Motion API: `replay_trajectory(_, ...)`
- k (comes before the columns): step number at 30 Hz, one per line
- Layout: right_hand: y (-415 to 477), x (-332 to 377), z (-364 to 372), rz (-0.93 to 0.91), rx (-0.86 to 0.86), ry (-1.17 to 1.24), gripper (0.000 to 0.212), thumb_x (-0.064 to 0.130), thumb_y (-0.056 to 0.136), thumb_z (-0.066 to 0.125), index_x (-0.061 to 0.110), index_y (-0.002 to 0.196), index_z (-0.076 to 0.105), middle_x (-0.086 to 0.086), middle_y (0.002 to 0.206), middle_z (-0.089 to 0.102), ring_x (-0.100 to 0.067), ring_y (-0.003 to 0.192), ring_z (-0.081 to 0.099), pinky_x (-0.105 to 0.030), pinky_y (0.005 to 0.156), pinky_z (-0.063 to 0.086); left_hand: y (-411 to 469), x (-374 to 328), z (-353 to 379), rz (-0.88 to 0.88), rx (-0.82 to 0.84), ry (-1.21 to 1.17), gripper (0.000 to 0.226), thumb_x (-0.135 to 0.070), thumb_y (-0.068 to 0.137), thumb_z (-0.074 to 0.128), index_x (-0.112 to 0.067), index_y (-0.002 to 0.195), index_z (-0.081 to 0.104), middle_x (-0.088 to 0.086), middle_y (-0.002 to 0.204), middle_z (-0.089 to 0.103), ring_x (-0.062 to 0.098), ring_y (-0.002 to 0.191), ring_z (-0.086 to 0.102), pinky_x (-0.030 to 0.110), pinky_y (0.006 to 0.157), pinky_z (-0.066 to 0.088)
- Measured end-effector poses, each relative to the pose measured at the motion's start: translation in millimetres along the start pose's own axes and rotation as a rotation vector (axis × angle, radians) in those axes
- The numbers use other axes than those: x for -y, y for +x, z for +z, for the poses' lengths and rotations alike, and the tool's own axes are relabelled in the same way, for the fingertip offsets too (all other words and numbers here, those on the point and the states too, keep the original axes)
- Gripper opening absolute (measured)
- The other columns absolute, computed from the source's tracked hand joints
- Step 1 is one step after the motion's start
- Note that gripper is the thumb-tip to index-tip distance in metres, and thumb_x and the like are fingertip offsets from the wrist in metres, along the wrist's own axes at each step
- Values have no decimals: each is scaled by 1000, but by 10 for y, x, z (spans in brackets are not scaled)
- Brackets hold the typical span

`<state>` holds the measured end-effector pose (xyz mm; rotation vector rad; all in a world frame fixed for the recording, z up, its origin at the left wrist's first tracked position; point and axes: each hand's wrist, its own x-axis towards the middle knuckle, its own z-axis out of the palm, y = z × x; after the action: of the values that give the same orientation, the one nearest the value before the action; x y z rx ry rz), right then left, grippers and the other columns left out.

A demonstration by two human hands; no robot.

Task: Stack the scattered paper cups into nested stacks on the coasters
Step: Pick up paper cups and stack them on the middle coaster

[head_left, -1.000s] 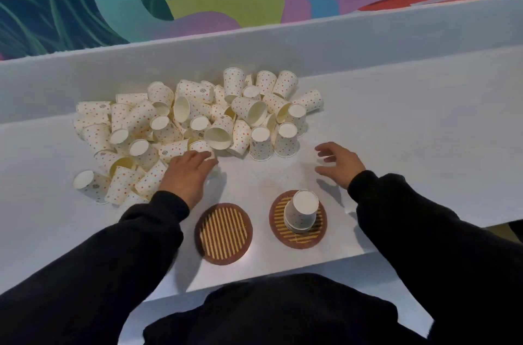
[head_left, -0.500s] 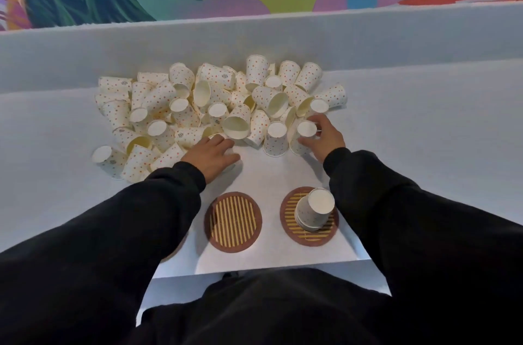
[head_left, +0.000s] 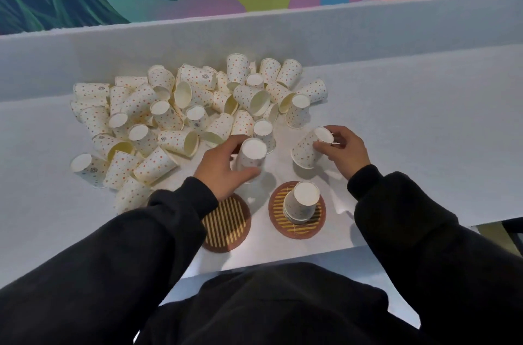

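Observation:
Several white dotted paper cups lie in a heap (head_left: 181, 107) across the back of the white table. My left hand (head_left: 223, 166) grips one upturned cup (head_left: 252, 159) just beyond the left coaster (head_left: 229, 223), which is bare and partly covered by my sleeve. My right hand (head_left: 343, 148) pinches a tilted cup (head_left: 307, 151) by its base, lifted off the table, above and behind the right coaster (head_left: 300, 227). A short nested stack of upturned cups (head_left: 301, 203) stands on that right coaster.
The white table (head_left: 424, 146) has a raised white back ledge (head_left: 368, 30) behind the heap, below a colourful wall. Its front edge runs just below the coasters. My dark sleeves and torso fill the foreground.
Both hands have drawn back from the heap toward the coasters, each with a cup. The left cup is now upright on its rim in my grip; the right cup is lifted and tilted.

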<state>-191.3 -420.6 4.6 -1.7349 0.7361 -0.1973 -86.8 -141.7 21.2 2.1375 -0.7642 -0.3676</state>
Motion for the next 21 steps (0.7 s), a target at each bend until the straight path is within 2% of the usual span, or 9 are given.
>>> replay_trajectory(2,-111,-47,-94,-14,-18,40,35,23,89,78,23,121,63,4,118,68,-20,110,65,-40,95,58,-104,-301,134,-27,-2,-249,62,-36,79,86,-33,133,56,-17,123,68,4,112,65,30,95,55)
replay_trajectory(5,-261,-66,-180,-22,-63,112,33,24,91,76,22,121,63,7,114,69,-20,108,66,-33,83,60,-205,-615,330,67,47,-342,61,-35,78,86,-32,132,57,-19,123,68,6,114,65,29,94,56)
replay_trajectory(11,-528,-24,-323,-88,-167,217,30,19,93,73,20,121,64,8,115,70,-15,107,67,-43,86,61,-246,-688,671,193,160,-173,63,-45,80,83,-34,134,53,-18,129,64,8,119,61,37,98,54)
replay_trajectory(14,-658,7,-405,-185,-208,252,33,18,91,74,16,122,64,5,117,70,-18,109,67,-44,88,60,-249,-604,793,190,190,-115,62,-47,80,82,-37,134,51,-20,129,62,6,118,59,34,99,53)
replay_trajectory(17,-799,50,-452,-348,-211,290,40,17,85,74,11,123,63,4,119,71,-20,111,67,-40,87,58,-247,-514,873,156,230,-76,61,-47,82,81,-40,133,49,-21,129,61,1,115,57,31,101,51)
replay_trajectory(21,-958,91,-407,-494,-94,197,42,12,84,76,14,124,61,5,123,67,-23,113,64,-31,82,56,-240,-367,954,134,244,-24,64,-48,83,79,-38,137,46,-16,128,63,5,111,59,34,96,53)
